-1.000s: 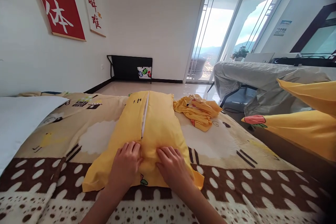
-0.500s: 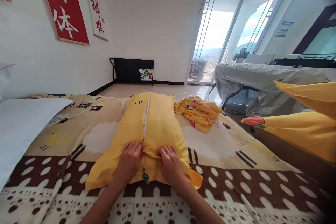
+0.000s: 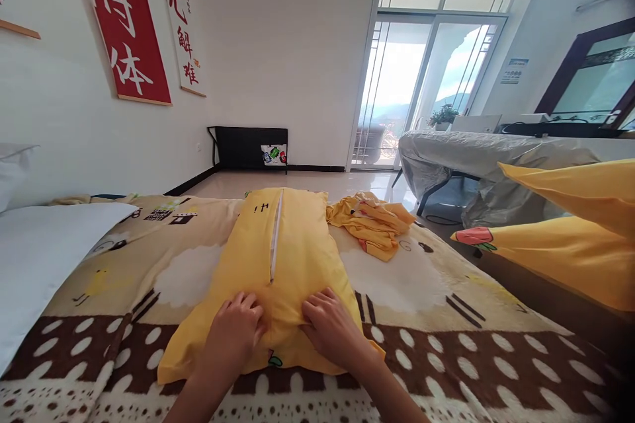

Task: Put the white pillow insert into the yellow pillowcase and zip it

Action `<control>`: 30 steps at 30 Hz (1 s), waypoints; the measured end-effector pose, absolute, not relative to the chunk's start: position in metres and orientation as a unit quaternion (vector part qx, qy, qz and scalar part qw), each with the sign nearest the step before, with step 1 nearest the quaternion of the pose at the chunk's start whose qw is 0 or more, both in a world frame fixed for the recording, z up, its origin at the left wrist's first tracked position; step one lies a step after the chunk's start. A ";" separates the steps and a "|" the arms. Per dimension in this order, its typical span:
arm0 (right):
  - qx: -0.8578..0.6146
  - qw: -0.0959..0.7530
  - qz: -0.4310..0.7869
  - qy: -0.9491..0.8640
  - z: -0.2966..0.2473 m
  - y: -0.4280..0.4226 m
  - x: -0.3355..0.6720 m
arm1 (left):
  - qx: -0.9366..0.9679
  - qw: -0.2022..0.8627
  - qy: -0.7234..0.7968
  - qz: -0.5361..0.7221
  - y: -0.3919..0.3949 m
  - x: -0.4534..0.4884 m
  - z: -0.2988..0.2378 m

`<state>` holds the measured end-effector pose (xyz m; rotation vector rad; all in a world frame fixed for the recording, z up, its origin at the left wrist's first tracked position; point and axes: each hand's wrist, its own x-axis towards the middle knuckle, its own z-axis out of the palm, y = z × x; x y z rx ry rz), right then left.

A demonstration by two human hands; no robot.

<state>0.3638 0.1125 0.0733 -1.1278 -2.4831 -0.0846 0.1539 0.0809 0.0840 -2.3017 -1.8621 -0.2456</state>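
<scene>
A stuffed yellow pillow (image 3: 302, 244) lies lengthwise in front of me, with "Hi!" printed near its far end. Its zipper (image 3: 275, 238) is partly open down the middle, and a strip of white shows in the gap. On the near left part of the pillow, my left hand (image 3: 237, 325) has its fingers curled into the fabric. My right hand (image 3: 331, 327) grips the near right part in the same way, thumb toward the middle. The fingertips of both hands are partly hidden. A small green leaf print shows between the wrists.
Under the pillow spreads a patterned blanket (image 3: 417, 291). Crumpled yellow cloth (image 3: 372, 221) lies beyond it to the right. A white pillow (image 3: 54, 238) is at the left, and more yellow pillows (image 3: 560, 248) stand at the right. Behind them is a plastic-covered table (image 3: 476, 152).
The raised fold of fabric between my hands has flattened out. My hands have moved slightly apart on the pillow. The view has tilted up a little.
</scene>
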 end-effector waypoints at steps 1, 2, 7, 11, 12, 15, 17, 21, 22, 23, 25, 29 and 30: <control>-0.399 0.199 -0.032 -0.895 0.077 0.111 0.365 | -0.770 0.111 -0.622 -0.085 0.081 0.155 0.080; -0.392 0.196 -0.034 -0.898 0.081 0.110 0.366 | -0.768 0.138 -0.619 -0.092 0.082 0.155 0.075; -0.383 0.231 -0.073 -0.892 0.081 0.104 0.354 | -0.763 0.200 -0.591 -0.167 0.099 0.153 0.049; -0.441 0.276 -0.123 -0.845 0.045 0.106 0.332 | -0.770 0.190 -0.576 -0.197 0.110 0.151 0.035; -0.455 0.283 -0.131 -0.834 0.035 0.108 0.328 | -0.772 0.190 -0.573 -0.200 0.111 0.151 0.032; -0.464 0.295 -0.130 -0.825 0.019 0.113 0.326 | -0.790 0.197 -0.543 -0.206 0.107 0.157 0.030; -0.456 0.304 -0.123 -0.828 0.019 0.116 0.328 | -0.798 0.200 -0.527 -0.214 0.102 0.162 0.034; -0.453 0.316 -0.084 -0.830 0.024 0.121 0.338 | -0.801 0.193 -0.521 -0.225 0.089 0.168 0.056; -0.456 0.320 -0.068 -0.828 0.025 0.123 0.341 | -0.799 0.200 -0.520 -0.226 0.085 0.167 0.061; -0.460 0.324 -0.050 -0.825 0.028 0.125 0.344 | -0.795 0.213 -0.519 -0.229 0.081 0.167 0.066; -0.469 0.341 -0.019 -0.815 0.035 0.127 0.352 | -0.785 0.242 -0.520 -0.235 0.076 0.165 0.070; -0.468 0.366 0.005 -0.804 0.058 0.124 0.365 | -0.780 0.261 -0.522 -0.226 0.082 0.162 0.056; -0.458 0.362 0.000 -0.812 0.063 0.122 0.366 | -0.780 0.259 -0.524 -0.222 0.086 0.162 0.050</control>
